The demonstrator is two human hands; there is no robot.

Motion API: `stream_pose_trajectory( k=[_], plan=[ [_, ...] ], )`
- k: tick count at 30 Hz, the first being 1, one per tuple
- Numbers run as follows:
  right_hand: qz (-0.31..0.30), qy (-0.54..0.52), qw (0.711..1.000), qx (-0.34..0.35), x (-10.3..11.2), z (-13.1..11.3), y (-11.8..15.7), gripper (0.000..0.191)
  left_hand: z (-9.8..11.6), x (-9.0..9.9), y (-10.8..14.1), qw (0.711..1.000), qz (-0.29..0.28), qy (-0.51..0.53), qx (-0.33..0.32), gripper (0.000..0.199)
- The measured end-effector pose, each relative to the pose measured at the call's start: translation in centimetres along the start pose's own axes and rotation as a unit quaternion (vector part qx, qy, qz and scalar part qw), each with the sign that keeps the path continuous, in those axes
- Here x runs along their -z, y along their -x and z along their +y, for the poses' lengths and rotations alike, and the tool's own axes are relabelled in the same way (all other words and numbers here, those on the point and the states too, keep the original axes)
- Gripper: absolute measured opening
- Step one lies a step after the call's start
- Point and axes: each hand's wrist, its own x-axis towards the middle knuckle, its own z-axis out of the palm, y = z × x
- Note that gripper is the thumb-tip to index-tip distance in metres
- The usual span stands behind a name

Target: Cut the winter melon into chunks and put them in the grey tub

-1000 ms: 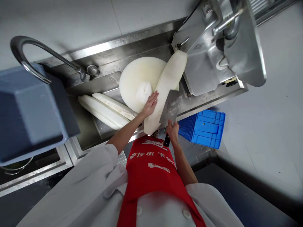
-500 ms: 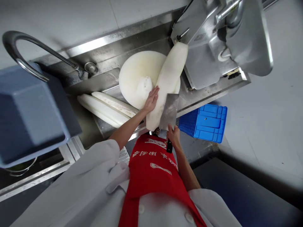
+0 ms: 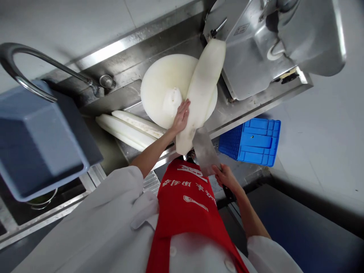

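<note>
A long pale peeled gourd (image 3: pixel 203 85) lies across the round white cutting board (image 3: pixel 159 76), its near end past the board's edge. My left hand (image 3: pixel 181 116) rests flat against the gourd's left side, fingers stretched out. A small white piece (image 3: pixel 173 99) sits on the board beside my fingertips. My right hand (image 3: pixel 224 176) is wrapped round the dark handle of a cleaver (image 3: pixel 205 149), whose wide blade slants up to the gourd's lower right edge. Whether the blade touches the gourd is not clear. More long pale gourds (image 3: pixel 127 132) lie left of my left forearm.
At the left, a grey-blue tub (image 3: pixel 51 151) stands below a curved faucet (image 3: pixel 42 57). A metal slicing machine (image 3: pixel 250 57) is at the upper right. On the floor at the right is a blue crate (image 3: pixel 256 142). The steel counter edge (image 3: pixel 241 117) runs diagonally.
My right hand has moved right and down toward my body with the cleaver, and the blade now tilts up to the left. My left hand stays on the gourd. The view has shifted slightly.
</note>
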Motion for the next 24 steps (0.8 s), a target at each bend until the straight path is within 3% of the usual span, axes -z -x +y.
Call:
stream_pose_trajectory(
  k=[2, 4, 7, 9, 12, 15, 16, 18, 20, 22, 24],
  plan=[
    [-0.057, 0.045, 0.997, -0.010, 2.4, -0.1, 1.2, 0.048, 0.1, 1.0, -0.6, 0.999, -0.024, -0.024, -0.020, 0.063],
    [-0.067, 0.083, 0.994, 0.004, 4.9, -0.3, 2.6, 0.043, 0.2, 2.8, -2.2, 0.991, -0.104, -0.050, -0.060, 0.059],
    [-0.009, 0.086, 0.995, 0.040, 7.7, 0.0, 4.9, 0.039, 0.5, 6.3, -6.5, 0.937, -0.314, -0.087, -0.125, 0.058],
    [0.057, 0.059, 0.996, 0.043, 8.5, 0.4, 6.1, 0.044, 1.1, 7.6, -10.2, 0.894, -0.414, -0.104, -0.135, 0.057],
    [0.143, 0.016, 0.989, 0.041, 8.4, 0.6, 6.7, 0.057, 2.8, 6.8, -14.8, 0.859, -0.487, -0.094, -0.127, 0.048],
    [0.187, -0.016, 0.980, 0.060, 8.3, 0.5, 6.3, 0.063, 4.6, 3.6, -17.6, 0.815, -0.566, -0.057, -0.107, 0.035],
    [0.197, -0.024, 0.978, 0.065, 8.4, 0.4, 6.0, 0.064, 5.1, 2.5, -18.2, 0.812, -0.576, -0.045, -0.088, 0.032],
    [0.216, -0.042, 0.973, 0.071, 8.9, 0.1, 5.2, 0.064, 5.7, 0.9, -19.2, 0.836, -0.546, -0.025, -0.040, 0.032],
    [0.232, -0.057, 0.968, 0.074, 9.7, -0.2, 4.3, 0.064, 5.9, 0.6, -20.1, 0.850, -0.526, -0.024, -0.024, 0.036],
    [0.240, -0.069, 0.965, 0.080, 10.6, -0.8, 3.3, 0.064, 5.6, 1.8, -20.4, 0.829, -0.553, -0.050, -0.061, 0.041],
    [0.244, -0.080, 0.962, 0.088, 11.4, -1.7, 2.2, 0.064, 4.9, 4.3, -19.8, 0.819, -0.557, -0.099, -0.098, 0.056]
  ],
)
